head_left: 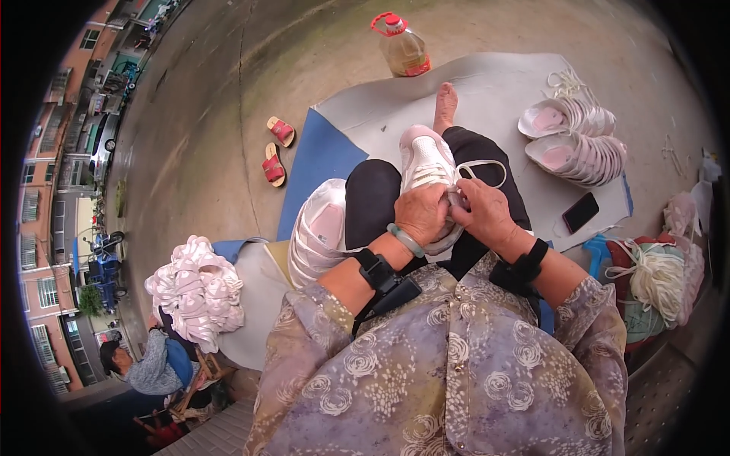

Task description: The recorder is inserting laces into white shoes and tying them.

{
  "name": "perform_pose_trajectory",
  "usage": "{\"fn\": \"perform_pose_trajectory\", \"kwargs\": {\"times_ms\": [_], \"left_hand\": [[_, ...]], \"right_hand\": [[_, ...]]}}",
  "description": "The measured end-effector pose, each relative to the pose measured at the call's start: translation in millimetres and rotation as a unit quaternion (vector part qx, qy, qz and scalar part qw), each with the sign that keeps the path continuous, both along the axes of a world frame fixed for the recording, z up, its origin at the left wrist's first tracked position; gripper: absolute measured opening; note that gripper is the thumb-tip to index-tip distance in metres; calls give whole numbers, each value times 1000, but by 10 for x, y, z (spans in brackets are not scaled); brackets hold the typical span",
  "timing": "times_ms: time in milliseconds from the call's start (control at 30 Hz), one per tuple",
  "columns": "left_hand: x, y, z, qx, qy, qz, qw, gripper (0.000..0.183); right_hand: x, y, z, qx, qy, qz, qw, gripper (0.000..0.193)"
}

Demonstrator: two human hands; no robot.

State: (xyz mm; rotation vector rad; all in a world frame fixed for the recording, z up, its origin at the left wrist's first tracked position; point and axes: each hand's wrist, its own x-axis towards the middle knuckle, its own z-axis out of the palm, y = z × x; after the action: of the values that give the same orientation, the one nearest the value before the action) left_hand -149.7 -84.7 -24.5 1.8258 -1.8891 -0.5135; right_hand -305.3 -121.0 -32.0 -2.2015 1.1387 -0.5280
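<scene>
Both forearms rise from the lower middle of the frame and meet at its centre over the lap. The left hand [420, 214] is curled, knuckles up, its fingers [439, 199] closed in a grip; a pale green bangle and a black strap circle that wrist. The right hand [484, 214] lies just beside it, fingers [465, 190] bent and pinching, a black strap on its wrist.
</scene>
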Motion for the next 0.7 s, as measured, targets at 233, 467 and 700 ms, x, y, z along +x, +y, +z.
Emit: {"fn": "perform_pose_trajectory", "kwargs": {"times_ms": [233, 467, 700], "left_hand": [[-25, 11, -67, -21, 19, 19, 999, 16], [-25, -21, -93, -10, 32, 21, 999, 14], [-78, -43, -109, -43, 63, 16, 997, 10]], "right_hand": [[-1, -10, -4, 85, -76, -22, 993, 29], [5, -29, -51, 78, -92, -9, 993, 23], [-71, -38, -45, 166, -128, -39, 977, 40]]}}
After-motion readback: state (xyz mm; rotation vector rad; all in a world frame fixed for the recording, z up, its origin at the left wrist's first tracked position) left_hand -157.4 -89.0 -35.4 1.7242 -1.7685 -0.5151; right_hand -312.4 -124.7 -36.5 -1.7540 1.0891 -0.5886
